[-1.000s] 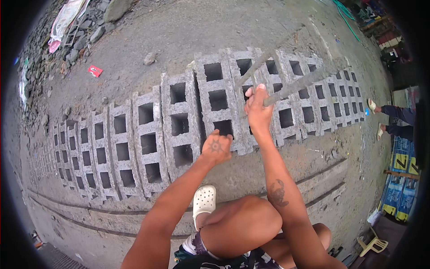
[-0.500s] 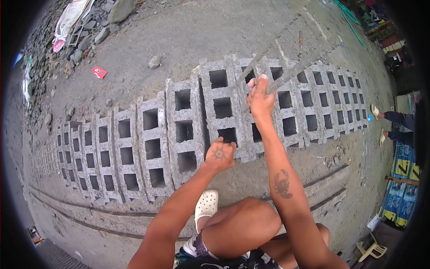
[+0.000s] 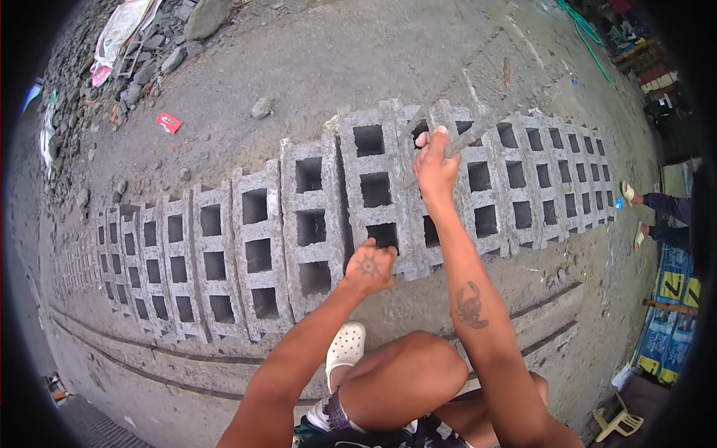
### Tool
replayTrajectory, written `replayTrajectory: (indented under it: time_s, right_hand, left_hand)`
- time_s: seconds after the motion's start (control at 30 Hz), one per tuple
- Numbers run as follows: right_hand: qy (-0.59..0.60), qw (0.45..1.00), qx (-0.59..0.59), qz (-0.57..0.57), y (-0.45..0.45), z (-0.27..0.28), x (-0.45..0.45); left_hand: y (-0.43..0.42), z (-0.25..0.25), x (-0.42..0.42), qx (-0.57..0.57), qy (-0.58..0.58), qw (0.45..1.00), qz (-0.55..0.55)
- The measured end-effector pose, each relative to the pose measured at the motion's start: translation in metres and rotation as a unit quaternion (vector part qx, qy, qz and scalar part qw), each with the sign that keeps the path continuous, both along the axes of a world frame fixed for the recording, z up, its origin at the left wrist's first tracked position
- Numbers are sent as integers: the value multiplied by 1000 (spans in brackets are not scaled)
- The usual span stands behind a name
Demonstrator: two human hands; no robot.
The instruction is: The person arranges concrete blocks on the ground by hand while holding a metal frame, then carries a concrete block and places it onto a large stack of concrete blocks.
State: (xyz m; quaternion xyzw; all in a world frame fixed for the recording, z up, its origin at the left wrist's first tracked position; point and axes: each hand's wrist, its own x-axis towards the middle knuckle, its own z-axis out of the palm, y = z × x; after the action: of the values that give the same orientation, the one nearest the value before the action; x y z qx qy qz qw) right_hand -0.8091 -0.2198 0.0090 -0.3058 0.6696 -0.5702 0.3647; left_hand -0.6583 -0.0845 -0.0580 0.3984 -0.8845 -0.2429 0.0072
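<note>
A long row of grey concrete hollow blocks (image 3: 302, 201) stands on the ground, their square holes facing me. My left hand (image 3: 370, 267) is closed at the near end of one hollow block (image 3: 375, 166), its fingers curled at the lowest hole. The fingertips are partly hidden. Above the blocks just to the right, my right hand (image 3: 437, 163) is wrapped round a thin grey bar-like tool (image 3: 469, 137). Its far part is smeared by motion, so its exact kind does not show.
Loose stones (image 3: 131, 93) and a white sack (image 3: 119, 33) lie at the upper left, with a red wrapper (image 3: 169, 123) nearby. Long grooves or boards (image 3: 187, 366) run along the near ground. Another person's legs (image 3: 665, 216) and a plastic chair (image 3: 620, 422) are at the right.
The bar in my right hand has shifted and is more blurred at its far end. My left hand stays at the same block. The whole view has tipped slightly.
</note>
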Motion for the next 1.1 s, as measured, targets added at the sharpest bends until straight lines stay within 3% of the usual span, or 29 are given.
replayTrajectory:
  time_s: [0.27,0.5,0.57,0.7,1.0,1.1]
  right_hand:
    - [102,994,28,-2,-20,7,3]
    - [53,994,88,34,-40,71,-13]
    - [-63,996,-63,29,0,104,-9]
    - [-39,964,-259,48,81,167,-22]
    - [13,942,-335,-5,200,224,-9]
    - [-2,926,-377,32,218,221,-3]
  left_hand:
    - [1,-1,3,30,-23,999,-31]
    - [0,3,0,44,-49,997,-26]
    - [1,3,0,47,-54,997,-21]
    - [5,3,-1,12,-43,999,-6]
    - [14,6,-5,-20,-86,996,10]
    - [15,-13,-2,-102,-25,994,21]
